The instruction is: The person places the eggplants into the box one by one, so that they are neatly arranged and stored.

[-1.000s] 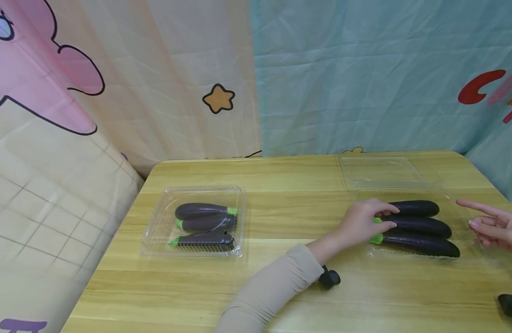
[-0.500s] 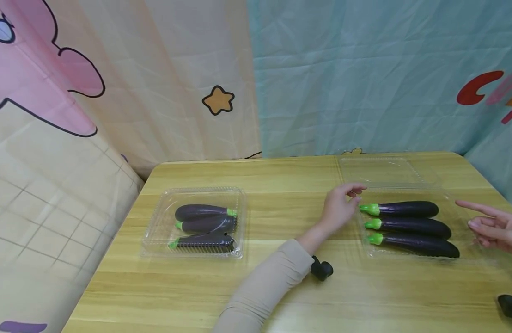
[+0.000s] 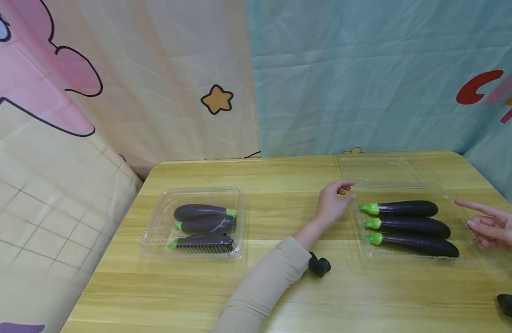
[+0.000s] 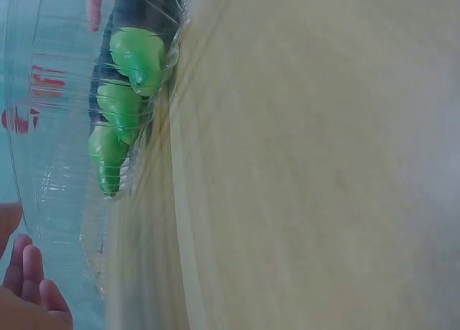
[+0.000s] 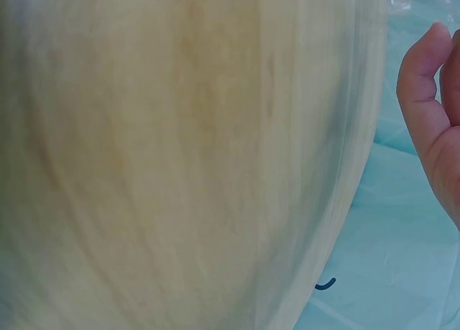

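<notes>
Three dark purple eggplants (image 3: 414,227) with green stems lie side by side in an open clear plastic clamshell box (image 3: 468,249) on the right of the table. My left hand (image 3: 334,202) is at the box's left edge, fingers loosely bent and holding nothing; in the left wrist view, the green stems (image 4: 121,111) show through the clear wall. At the right edge is my right hand (image 3: 495,227), its index finger straight and its thumb close to the rim. Whether that thumb touches the plastic cannot be told. In the right wrist view only the thumb (image 5: 424,85) and part of the hand show.
A second clear box (image 3: 160,217) on the left, apparently closed, has three eggplants (image 3: 204,224) inside. Behind the right box its clear lid (image 3: 382,170) lies folded back. Black wrist-worn pieces (image 3: 320,266) show beside the left forearm. Printed curtains (image 3: 322,92) hang behind the wooden table (image 3: 281,300).
My left hand has let go of the stem end of the eggplants and moved left, out to the box's edge, so all the stems show. My right hand has stayed put.
</notes>
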### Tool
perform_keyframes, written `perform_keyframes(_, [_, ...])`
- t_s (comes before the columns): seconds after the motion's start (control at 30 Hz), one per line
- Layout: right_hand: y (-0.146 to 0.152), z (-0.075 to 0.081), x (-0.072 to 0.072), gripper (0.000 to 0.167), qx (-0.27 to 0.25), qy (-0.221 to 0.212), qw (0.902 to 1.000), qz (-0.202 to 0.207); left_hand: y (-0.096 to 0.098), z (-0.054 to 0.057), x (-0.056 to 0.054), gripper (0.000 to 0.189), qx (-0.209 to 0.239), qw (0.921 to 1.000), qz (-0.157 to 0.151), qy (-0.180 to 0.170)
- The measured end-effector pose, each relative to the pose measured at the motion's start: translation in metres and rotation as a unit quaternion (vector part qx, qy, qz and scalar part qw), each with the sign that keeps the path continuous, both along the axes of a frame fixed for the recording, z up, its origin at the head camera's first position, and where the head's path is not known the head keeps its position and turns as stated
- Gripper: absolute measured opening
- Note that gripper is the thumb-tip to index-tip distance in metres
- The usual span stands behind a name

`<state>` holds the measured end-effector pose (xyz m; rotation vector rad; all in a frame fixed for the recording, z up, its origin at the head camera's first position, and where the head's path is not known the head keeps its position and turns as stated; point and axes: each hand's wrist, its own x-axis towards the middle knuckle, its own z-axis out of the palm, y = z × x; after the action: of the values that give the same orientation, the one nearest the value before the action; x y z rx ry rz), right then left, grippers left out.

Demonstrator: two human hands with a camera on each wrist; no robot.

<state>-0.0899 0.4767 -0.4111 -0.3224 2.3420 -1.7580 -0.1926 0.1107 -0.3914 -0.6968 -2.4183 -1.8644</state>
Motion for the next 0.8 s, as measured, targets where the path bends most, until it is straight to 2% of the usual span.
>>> perform_keyframes(0.17, [0.0,0.0,0.0,0.063,-0.022,-0.003,0.9997,0.013,0.001,0.001,-0.002,0.038,0.026,0.9975,0.018,-0.063])
perform_keyframes(0.3, [0.001,0.001,-0.001,0.063,-0.027,-0.005,0.9995,0.017,0.004,-0.001,-0.006,0.049,0.062,0.99,0.025,-0.124])
perform_keyframes(0.5, [0.0,0.002,0.0,0.063,-0.032,-0.002,0.9992,0.025,0.004,-0.002,-0.014,0.062,0.142,0.9681,-0.01,-0.206])
perform_keyframes(0.7, [0.001,0.002,-0.001,0.063,-0.042,0.0,0.9985,0.035,0.003,-0.002,-0.018,0.067,0.176,0.9527,-0.039,-0.244])
perform_keyframes(0.77, [0.001,0.003,0.0,0.063,-0.043,-0.001,0.9985,0.035,0.004,-0.003,-0.019,0.068,0.193,0.9439,-0.051,-0.263])
perform_keyframes(0.8, [0.001,0.003,0.0,0.063,-0.042,0.0,0.9985,0.035,0.005,-0.004,-0.021,0.069,0.205,0.9362,-0.054,-0.28])
